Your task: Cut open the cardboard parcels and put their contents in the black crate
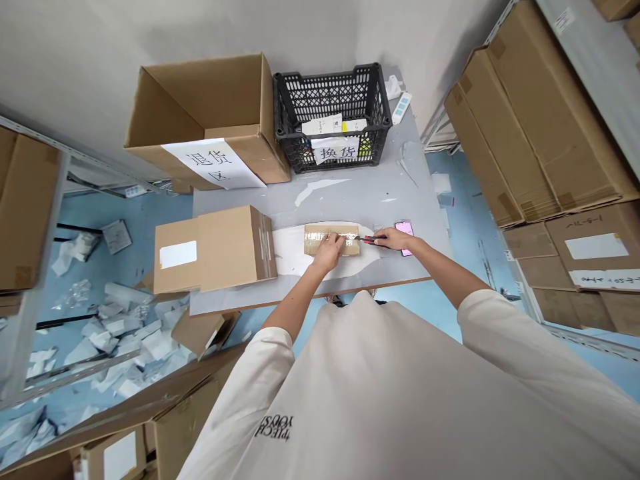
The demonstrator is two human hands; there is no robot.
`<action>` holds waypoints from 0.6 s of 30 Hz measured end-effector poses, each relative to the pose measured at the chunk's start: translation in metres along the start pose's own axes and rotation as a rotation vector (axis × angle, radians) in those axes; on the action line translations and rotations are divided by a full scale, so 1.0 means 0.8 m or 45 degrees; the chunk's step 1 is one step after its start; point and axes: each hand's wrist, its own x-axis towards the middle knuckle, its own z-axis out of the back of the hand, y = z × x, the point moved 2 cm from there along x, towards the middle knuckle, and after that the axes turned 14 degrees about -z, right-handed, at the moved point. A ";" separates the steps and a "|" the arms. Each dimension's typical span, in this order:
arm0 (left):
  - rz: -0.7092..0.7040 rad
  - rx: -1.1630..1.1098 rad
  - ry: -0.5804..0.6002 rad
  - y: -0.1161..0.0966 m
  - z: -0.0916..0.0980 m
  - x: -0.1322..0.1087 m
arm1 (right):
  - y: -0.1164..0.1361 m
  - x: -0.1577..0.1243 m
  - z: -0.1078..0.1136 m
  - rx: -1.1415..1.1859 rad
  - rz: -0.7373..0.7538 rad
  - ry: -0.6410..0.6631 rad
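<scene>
- Head view: left hand [327,253] lies palm down on a small cardboard parcel [320,239], fingers bent over its top, pinning it without closing around it; parcel banded in clear packing tape, flat on a white sheet [290,259]
- right hand [395,239] closed around a red-and-black utility knife [371,238]; blade pointing left, its tip at the parcel's taped top
- pink smartphone [405,238] lying just beside the right hand, near the grey table's [240,200] front right corner
- taped cardboard box [225,250] with a white label lying on the table, just left of the white sheet
- black plastic crate [333,93] at the table's back edge, holding white packets; paper sign [336,151] reading "换货" on its front
- open cardboard box [200,113] beside the crate; paper sign [213,163] reading "退货区" on its side
- white power strip [401,108] on the table, just right of the crate
- cream T-shirt sleeves [273,367] on both of the person's upper arms
- flattened cartons [535,127] stacked on metal shelving to the right
- white packaging scraps [115,340] scattered across the blue floor to the left
</scene>
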 end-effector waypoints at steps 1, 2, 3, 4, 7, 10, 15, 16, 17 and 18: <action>0.001 0.002 0.002 0.001 0.000 0.000 | -0.003 -0.004 -0.003 0.036 -0.020 0.030; 0.001 0.005 0.006 0.001 0.000 0.000 | -0.007 -0.008 -0.006 0.068 -0.042 0.050; -0.001 0.006 0.010 0.001 0.000 0.000 | -0.010 -0.010 -0.008 0.092 -0.063 0.064; -0.004 0.006 0.014 0.001 0.000 0.000 | -0.013 -0.011 -0.010 0.105 -0.078 0.072; -0.017 0.010 0.019 0.001 -0.001 -0.001 | -0.016 -0.009 -0.014 0.098 -0.078 0.063; -0.023 0.033 0.031 0.000 -0.001 -0.001 | -0.010 -0.003 -0.018 0.077 -0.058 0.030; -0.016 0.034 0.022 0.001 -0.002 0.001 | -0.008 -0.006 -0.026 0.100 -0.064 0.024; -0.007 0.032 0.018 0.001 -0.001 0.001 | -0.011 -0.009 -0.028 0.094 -0.083 0.061; 0.004 0.034 0.017 0.001 -0.001 0.002 | -0.016 -0.013 -0.029 0.090 -0.108 0.102; 0.014 0.038 0.021 0.001 0.000 0.003 | -0.021 -0.016 -0.031 0.096 -0.133 0.128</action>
